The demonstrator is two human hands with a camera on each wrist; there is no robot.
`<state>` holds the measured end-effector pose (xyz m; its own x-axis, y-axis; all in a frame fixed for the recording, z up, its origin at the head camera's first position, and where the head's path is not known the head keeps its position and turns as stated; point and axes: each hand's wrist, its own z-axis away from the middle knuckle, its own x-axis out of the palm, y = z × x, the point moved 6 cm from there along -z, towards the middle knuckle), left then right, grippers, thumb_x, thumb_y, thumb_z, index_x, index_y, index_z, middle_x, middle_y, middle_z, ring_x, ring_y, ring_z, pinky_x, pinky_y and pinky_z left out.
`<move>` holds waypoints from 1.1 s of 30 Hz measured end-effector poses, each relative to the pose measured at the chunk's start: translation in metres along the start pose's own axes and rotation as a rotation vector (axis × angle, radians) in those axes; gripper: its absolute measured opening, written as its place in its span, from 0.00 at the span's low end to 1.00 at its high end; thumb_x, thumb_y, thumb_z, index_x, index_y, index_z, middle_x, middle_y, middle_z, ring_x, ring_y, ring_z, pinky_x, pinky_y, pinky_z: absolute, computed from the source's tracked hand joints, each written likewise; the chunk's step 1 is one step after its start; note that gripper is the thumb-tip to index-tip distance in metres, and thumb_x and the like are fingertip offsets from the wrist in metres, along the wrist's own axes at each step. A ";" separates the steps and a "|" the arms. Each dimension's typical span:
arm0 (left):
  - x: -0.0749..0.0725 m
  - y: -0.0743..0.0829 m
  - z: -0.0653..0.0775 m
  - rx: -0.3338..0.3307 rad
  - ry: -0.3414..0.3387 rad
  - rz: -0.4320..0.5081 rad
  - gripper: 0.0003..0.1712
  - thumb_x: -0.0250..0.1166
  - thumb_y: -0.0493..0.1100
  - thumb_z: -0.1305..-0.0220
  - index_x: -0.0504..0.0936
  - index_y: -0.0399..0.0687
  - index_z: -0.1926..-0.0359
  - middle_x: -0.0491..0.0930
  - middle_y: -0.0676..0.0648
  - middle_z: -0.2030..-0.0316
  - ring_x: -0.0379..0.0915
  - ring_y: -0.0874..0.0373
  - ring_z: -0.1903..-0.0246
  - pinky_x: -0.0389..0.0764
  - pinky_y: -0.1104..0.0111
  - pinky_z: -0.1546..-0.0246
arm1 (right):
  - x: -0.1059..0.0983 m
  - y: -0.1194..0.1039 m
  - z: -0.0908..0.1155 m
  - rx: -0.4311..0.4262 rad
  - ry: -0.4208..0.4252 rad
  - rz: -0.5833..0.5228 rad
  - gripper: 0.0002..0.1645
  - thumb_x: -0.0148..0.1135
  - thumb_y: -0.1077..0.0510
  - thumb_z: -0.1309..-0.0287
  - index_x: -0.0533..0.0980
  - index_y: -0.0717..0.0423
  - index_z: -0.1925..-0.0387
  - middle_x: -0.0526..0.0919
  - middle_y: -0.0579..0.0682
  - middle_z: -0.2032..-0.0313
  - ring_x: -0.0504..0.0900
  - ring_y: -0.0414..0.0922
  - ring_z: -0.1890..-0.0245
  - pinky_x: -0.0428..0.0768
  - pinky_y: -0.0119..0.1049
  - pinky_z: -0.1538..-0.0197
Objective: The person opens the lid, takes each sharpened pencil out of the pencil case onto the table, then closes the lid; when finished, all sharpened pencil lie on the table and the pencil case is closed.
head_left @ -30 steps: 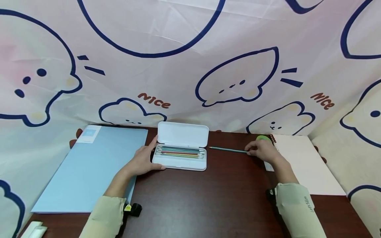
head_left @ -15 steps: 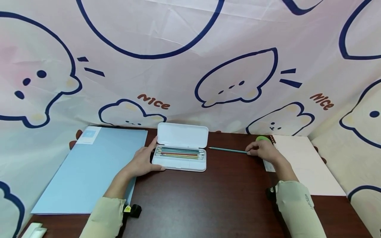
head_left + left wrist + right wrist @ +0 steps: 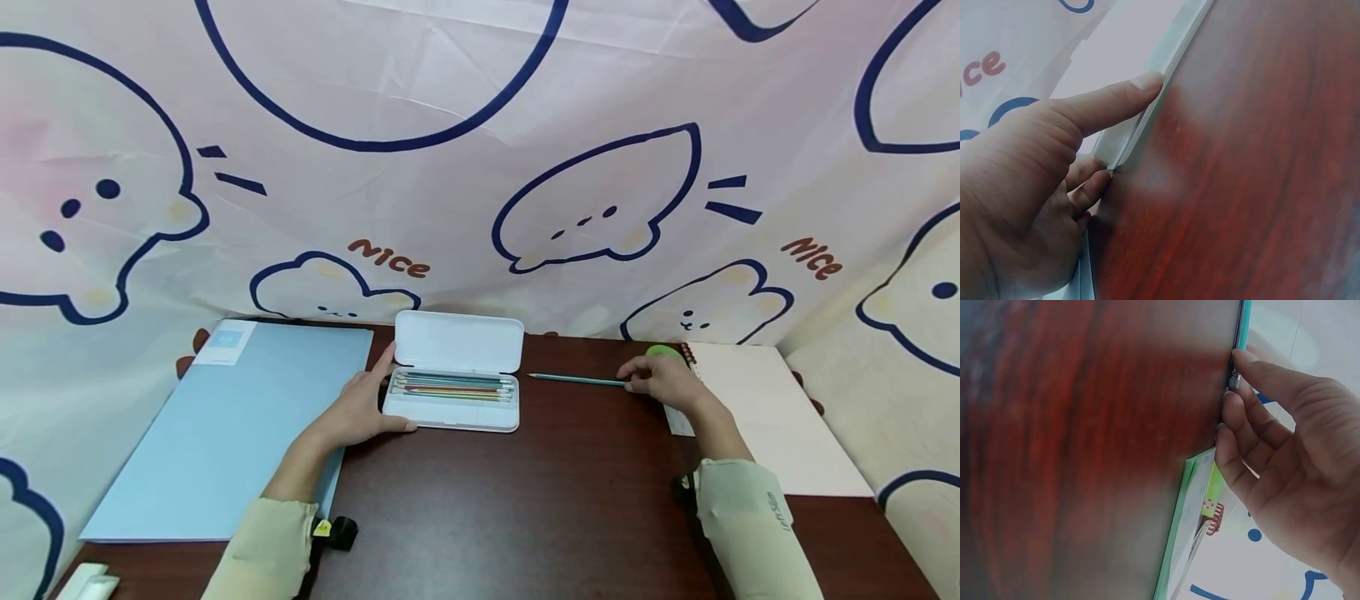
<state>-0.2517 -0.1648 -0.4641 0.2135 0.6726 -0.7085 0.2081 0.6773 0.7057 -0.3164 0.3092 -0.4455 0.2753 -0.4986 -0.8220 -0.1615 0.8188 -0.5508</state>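
An open white pencil case (image 3: 450, 415) lies at the back middle of the dark table, its lid raised against the back. Several coloured pencils (image 3: 453, 386) lie in its rear compartment. My left hand (image 3: 357, 408) holds the case by its left end; in the left wrist view the thumb (image 3: 1107, 103) presses its front edge and the other fingers bend at its corner. To the right, a teal pencil (image 3: 573, 379) lies along the tabletop, tip toward the case. My right hand (image 3: 666, 383) pinches its rear end between thumb and fingers, near the metal ferrule (image 3: 1234, 380).
On the left lies a large light-blue folder (image 3: 240, 425), partly under my left forearm. A spiral notebook (image 3: 772, 417) rests at the right, with a round green object (image 3: 663, 348) by its coil. White objects (image 3: 88, 581) sit at the front left corner. A printed cloth (image 3: 450, 208) hangs behind.
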 end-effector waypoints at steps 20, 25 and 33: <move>-0.002 -0.004 -0.003 -0.008 0.033 -0.022 0.77 0.81 0.59 0.52 0.35 0.51 0.18 0.73 0.44 0.32 0.62 0.39 0.36 0.60 0.35 0.35 | -0.015 -0.013 0.003 0.000 0.058 0.038 0.22 0.65 0.48 0.33 0.81 0.55 0.42 0.85 0.55 0.53 0.83 0.52 0.54 0.81 0.47 0.54; -0.003 -0.004 -0.003 -0.018 0.035 -0.030 0.76 0.81 0.57 0.52 0.34 0.52 0.18 0.73 0.44 0.32 0.61 0.40 0.35 0.59 0.35 0.34 | -0.009 -0.040 0.001 -0.034 0.074 -0.015 0.25 0.64 0.43 0.33 0.80 0.50 0.40 0.83 0.57 0.44 0.79 0.55 0.45 0.78 0.53 0.45; 0.000 -0.002 -0.003 -0.002 0.030 -0.033 0.76 0.81 0.58 0.52 0.35 0.49 0.18 0.73 0.44 0.32 0.63 0.39 0.35 0.59 0.36 0.33 | 0.014 -0.087 -0.008 -0.102 0.060 -0.032 0.19 0.65 0.47 0.33 0.83 0.48 0.44 0.87 0.48 0.53 0.80 0.48 0.53 0.77 0.48 0.47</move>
<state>-0.2553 -0.1658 -0.4657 0.1779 0.6582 -0.7315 0.2122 0.7002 0.6816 -0.3058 0.2291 -0.4102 0.2251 -0.5429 -0.8091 -0.2504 0.7703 -0.5865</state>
